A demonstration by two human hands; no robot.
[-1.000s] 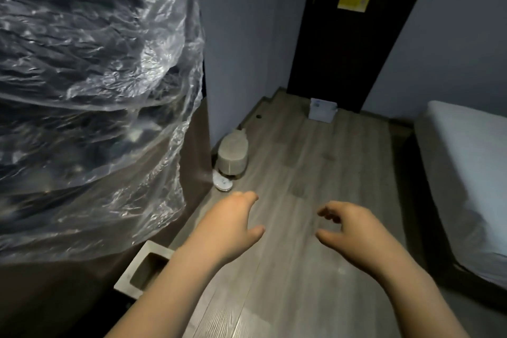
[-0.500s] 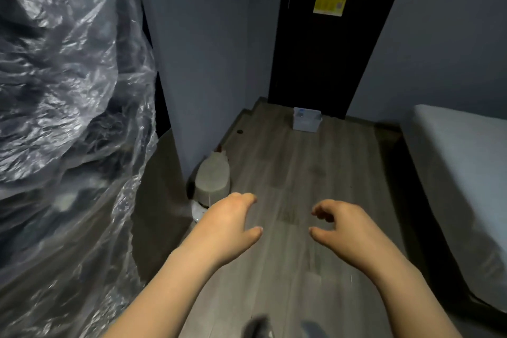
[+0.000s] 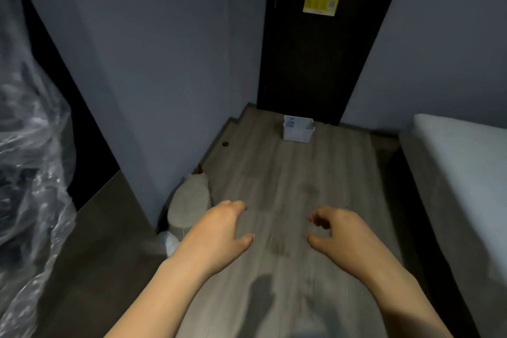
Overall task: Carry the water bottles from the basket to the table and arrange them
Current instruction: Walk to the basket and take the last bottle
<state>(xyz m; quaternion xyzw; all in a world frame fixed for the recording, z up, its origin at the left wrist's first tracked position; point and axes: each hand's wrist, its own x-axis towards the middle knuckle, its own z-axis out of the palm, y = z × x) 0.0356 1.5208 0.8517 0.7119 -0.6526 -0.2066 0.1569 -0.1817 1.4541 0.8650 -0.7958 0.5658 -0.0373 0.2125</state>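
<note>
Basket (image 3: 298,132): small, white, perforated, on the wooden floor (image 3: 288,178) against the dark door (image 3: 315,44).
Bottles: bluish shapes inside the basket, too small to make out.
Left hand (image 3: 219,230): empty, fingers loosely curled apart.
Right hand (image 3: 343,233): empty, fingers loosely curled.
Bed (image 3: 463,173): cut off at right.

I see my left hand (image 3: 216,239) and right hand (image 3: 347,239) stretched forward side by side, palms down, fingers loosely curled, both empty.

Head camera looks down over floor (image 3: 288,186), seemingly from standing height.
</note>
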